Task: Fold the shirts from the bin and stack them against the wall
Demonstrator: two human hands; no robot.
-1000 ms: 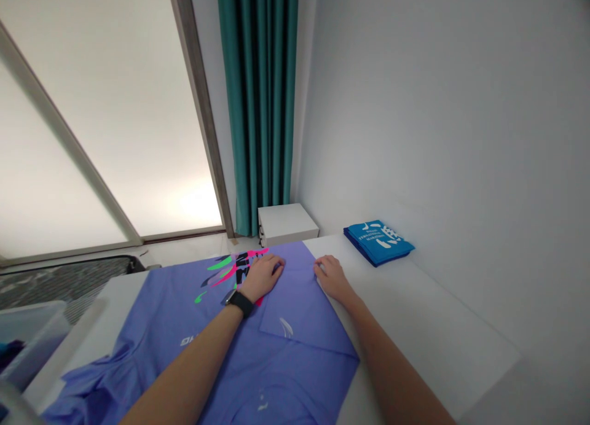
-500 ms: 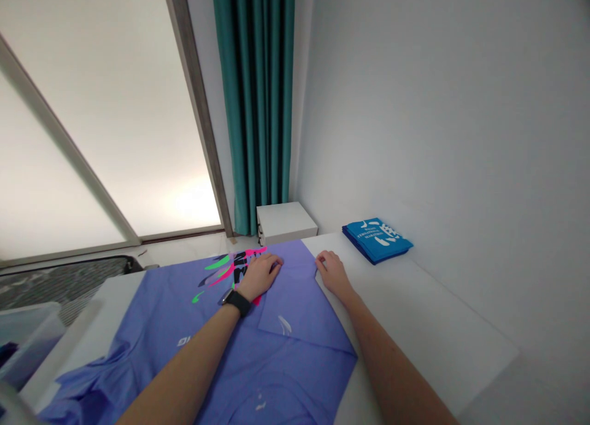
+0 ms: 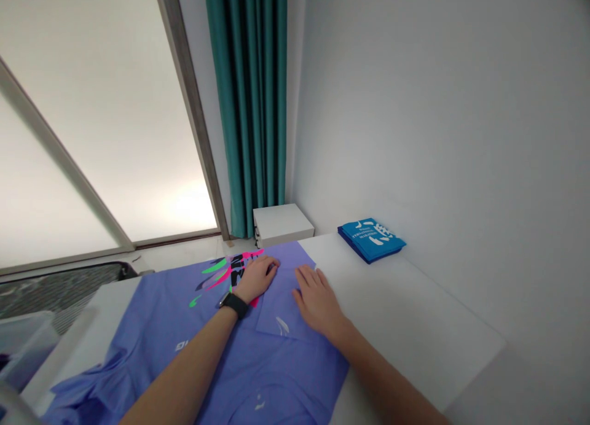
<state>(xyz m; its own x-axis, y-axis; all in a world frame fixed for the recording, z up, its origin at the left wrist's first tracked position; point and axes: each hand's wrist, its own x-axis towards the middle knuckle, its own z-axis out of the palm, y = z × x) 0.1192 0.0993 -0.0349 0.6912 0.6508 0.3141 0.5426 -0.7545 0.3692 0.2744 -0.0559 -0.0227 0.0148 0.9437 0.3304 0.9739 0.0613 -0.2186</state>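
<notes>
Blue shirt [image 3: 271, 376] is laid flat on the white counter [image 3: 405, 333], its long axis running aslant from the crumpled cloth near the counter's near left corner up to the far edge. A folded flap [image 3: 281, 308] is turned over the middle of the shirt, and a pink, green and black print [image 3: 216, 272] is spread across its far left part.

Both hands are open, and nothing is gripped. The left hand [image 3: 257, 279], with a black wristwatch [image 3: 235, 305] on its wrist, is pressed flat on the cloth beside the print, nearer the far edge of the counter. The right hand [image 3: 316, 302] is laid on the flap's right side with its fingers spread, nearer the person and just inside the shirt's right edge.

Compared with the earlier frame, the right hand has been moved inward from that edge and flattened, while the left hand is little changed.

Beyond the shirt, a folded blue cloth [image 3: 371, 241] with white print is placed on the counter against the white wall [image 3: 437, 118]. A white cabinet [image 3: 279, 223] and a teal curtain [image 3: 246, 93] are seen past the far edge.
</notes>
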